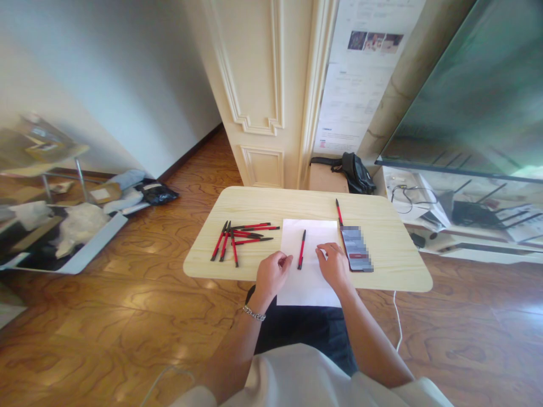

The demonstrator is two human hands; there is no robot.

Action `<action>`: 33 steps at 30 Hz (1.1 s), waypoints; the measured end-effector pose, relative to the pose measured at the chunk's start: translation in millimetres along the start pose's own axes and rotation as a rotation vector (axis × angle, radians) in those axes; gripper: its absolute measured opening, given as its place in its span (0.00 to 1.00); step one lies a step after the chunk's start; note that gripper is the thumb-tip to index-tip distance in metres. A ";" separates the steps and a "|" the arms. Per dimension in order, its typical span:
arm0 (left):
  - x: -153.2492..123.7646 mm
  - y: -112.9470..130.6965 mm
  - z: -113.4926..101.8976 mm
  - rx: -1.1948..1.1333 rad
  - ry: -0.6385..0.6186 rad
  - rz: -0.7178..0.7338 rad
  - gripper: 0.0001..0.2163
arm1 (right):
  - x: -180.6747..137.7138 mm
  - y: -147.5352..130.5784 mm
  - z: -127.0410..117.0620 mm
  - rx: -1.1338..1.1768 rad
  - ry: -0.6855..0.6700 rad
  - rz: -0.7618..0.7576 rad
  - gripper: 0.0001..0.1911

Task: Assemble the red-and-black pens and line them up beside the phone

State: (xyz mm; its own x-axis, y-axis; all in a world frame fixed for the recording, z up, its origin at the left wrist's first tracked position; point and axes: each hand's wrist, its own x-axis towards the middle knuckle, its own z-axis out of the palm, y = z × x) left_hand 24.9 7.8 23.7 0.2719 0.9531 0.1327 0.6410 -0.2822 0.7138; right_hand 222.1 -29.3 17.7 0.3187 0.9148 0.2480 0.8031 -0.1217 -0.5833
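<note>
At nine o'clock from the sheet's centre, a heap of red-and-black pens is laid crosswise on the table, perhaps grouped there so that the paper is left uncluttered. The left hand is placed at about eight o'clock from the single pen; its forearm, ringed by a bracelet, is angled in from seven o'clock. Its grip is loosely curled, with nothing seen pinched.

The single pen is laid alone on the paper, black tip pointed just past twelve o'clock, probably so that it is easily reached from either side; it is touched by neither hand. At nearly four o'clock from it, the right hand is held palm down, its grip spread and empty, its forearm slanted in from five o'clock. Beyond, the phone is set at three o'clock, seemingly for easy viewing.
</note>
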 end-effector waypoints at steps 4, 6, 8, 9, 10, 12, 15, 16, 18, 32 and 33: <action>-2.4 -4.6 -1.1 -0.116 0.072 -0.046 0.14 | 18.1 -17.5 3.0 -0.100 -0.167 0.086 0.14; -3.8 -5.1 -0.8 -0.141 0.097 -0.058 0.14 | 30.2 -27.8 8.6 -0.173 -0.252 0.152 0.17; -5.1 -5.3 -0.8 -0.154 0.118 -0.062 0.14 | 41.9 -36.2 13.9 -0.237 -0.311 0.212 0.21; -5.6 -5.5 -1.1 -0.159 0.126 -0.063 0.14 | 47.0 -39.1 16.0 -0.263 -0.330 0.234 0.23; -6.1 -5.7 -1.5 -0.163 0.132 -0.064 0.13 | 51.4 -41.1 17.6 -0.285 -0.343 0.248 0.25; -6.5 -6.4 -2.5 -0.171 0.141 -0.068 0.13 | 57.9 -42.9 19.8 -0.316 -0.354 0.260 0.28; -5.7 -7.0 -3.4 -0.174 0.148 -0.075 0.12 | 63.7 -42.0 22.9 -0.342 -0.370 0.255 0.29; -5.1 -6.7 -3.5 -0.175 0.150 -0.076 0.12 | 65.0 -41.2 24.1 -0.348 -0.378 0.254 0.28; -3.4 -4.9 -3.3 -0.182 0.144 -0.076 0.12 | 67.0 -38.9 25.6 -0.348 -0.391 0.261 0.25; 8.4 35.9 17.8 -0.727 -0.139 -0.106 0.17 | 34.3 -40.5 1.0 0.875 -0.369 0.172 0.16; 7.8 36.7 22.2 -0.794 -0.136 -0.141 0.17 | 32.9 -41.1 1.2 0.899 -0.353 0.198 0.16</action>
State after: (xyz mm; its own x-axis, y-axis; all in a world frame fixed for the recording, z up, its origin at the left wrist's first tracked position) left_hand 66.5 2.5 35.7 0.3439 0.9380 -0.0428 -0.0100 0.0492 0.9987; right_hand 199.0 6.3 48.9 0.1201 0.9897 -0.0774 0.0232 -0.0807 -0.9965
